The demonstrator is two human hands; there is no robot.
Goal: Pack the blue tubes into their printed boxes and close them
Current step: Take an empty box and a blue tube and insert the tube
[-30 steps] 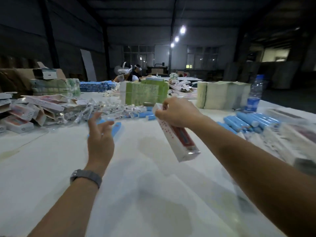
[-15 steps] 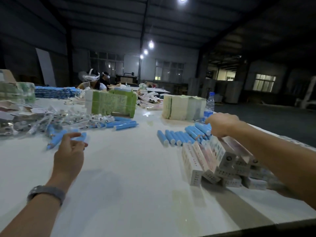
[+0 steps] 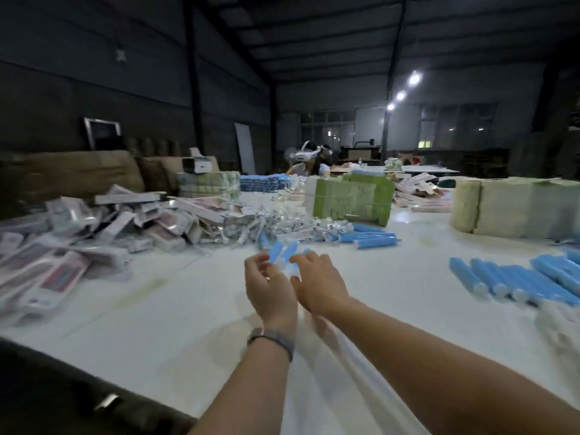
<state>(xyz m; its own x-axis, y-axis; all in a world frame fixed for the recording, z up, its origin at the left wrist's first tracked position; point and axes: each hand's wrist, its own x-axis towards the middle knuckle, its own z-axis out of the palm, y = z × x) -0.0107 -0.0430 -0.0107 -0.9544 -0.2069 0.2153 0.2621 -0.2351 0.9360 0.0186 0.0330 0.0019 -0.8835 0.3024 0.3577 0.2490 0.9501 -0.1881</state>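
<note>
Blue tubes lying on the white table just beyond both hands, left hand and right hand side by side, fingers loosely spread, holding nothing.

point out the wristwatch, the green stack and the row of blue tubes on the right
wristwatch point(image 3: 272, 338), head view, on the band across the left wrist
green stack point(image 3: 351, 197), head view, middle of its near face
row of blue tubes point(image 3: 514, 282), head view, on a tube body mid-row

Blue tubes; white table; green paper stack; grey wristband.
</note>
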